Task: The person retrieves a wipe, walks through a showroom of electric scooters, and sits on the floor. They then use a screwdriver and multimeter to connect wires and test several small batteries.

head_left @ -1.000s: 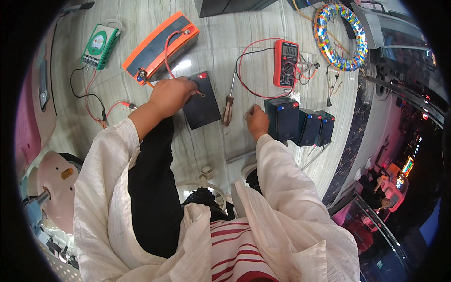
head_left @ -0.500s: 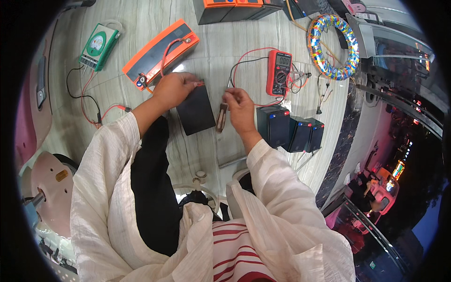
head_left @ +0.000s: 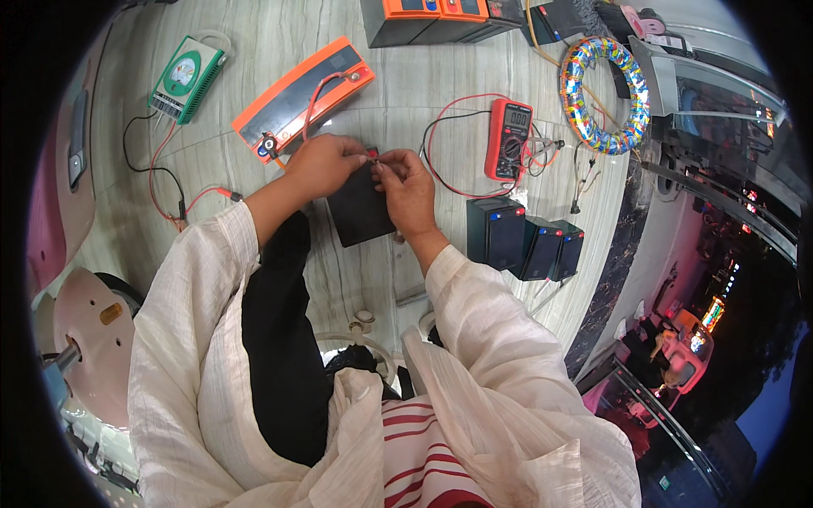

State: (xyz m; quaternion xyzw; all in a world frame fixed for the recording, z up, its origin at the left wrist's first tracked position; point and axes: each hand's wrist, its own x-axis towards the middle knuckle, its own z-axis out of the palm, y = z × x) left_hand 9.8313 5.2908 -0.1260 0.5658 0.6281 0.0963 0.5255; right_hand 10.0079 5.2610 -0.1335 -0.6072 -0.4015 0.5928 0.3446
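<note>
A black box-shaped battery (head_left: 360, 216) lies on the floor before me, partly covered by both hands. My left hand (head_left: 322, 166) reaches over its far left corner, thumb and fingertips pinched beside a small red piece at the far end. Close by on the right, my right hand (head_left: 410, 193) has its fingertips pinched at the same red piece. What either pinch holds is too small to make out. Under the right wrist only a bit of a brown tool shows. Thin black and red leads run from a red multimeter (head_left: 509, 140) toward the right hand.
Beyond my left hand lies an orange-topped battery (head_left: 302, 97) with a red cable. A green charger (head_left: 187, 78) with leads stands at left. Several small black batteries (head_left: 496, 229) stand at right. A colourfully wrapped ring (head_left: 569, 93) and more orange-topped batteries (head_left: 423, 30) are farther off.
My right hand has moved left and away from me, from beside the brown tool to the battery's far end, meeting the left hand. The left hand has shifted slightly right. The view has shifted a little.
</note>
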